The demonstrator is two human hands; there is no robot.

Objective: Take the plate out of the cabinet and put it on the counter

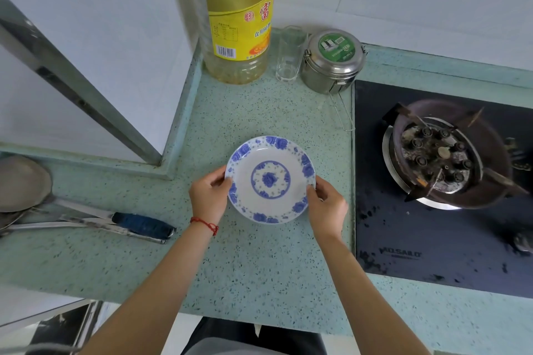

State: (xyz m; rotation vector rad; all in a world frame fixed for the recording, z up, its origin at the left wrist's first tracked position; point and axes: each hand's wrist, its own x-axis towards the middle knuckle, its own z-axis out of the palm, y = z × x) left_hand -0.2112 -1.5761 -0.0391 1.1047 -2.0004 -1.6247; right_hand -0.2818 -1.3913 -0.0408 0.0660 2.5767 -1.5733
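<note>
A white plate with a blue flower pattern is over the middle of the speckled green counter, upright and level. My left hand grips its left rim, and my right hand grips its right rim. A red string bracelet circles my left wrist. I cannot tell whether the plate rests on the counter or hovers just above it. No cabinet is in view.
Behind the plate stand a large oil bottle, a clear glass and a steel lidded tin. A black gas stove with a burner lies to the right. A knife with a blue handle and metal ladles lie at the left.
</note>
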